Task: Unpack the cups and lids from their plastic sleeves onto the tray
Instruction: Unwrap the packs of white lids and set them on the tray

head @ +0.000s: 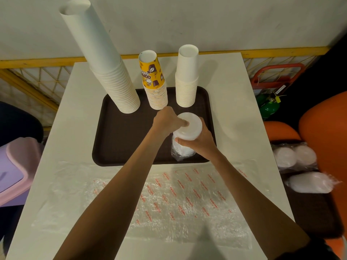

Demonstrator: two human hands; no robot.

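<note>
A dark brown tray (120,136) lies on the white table. At its back stand three upside-down cup stacks: a tall white one (105,68), a yellow printed one (154,81) and a shorter white one (186,77). On the tray's right part stands a stack of white lids (191,126), its lower part wrapped in a clear plastic sleeve (178,153). My right hand (201,142) grips the stack's side from the front right. My left hand (167,121) is over the stack's left edge, its thumb pressing on the top lid; its other fingers are hidden.
Empty clear sleeves with red print (169,196) lie flat across the table's near half. To the right, off the table, lie more bagged lids (294,156) and another bag (311,182) on a dark surface by orange seats. A pink bin (16,166) stands on the left.
</note>
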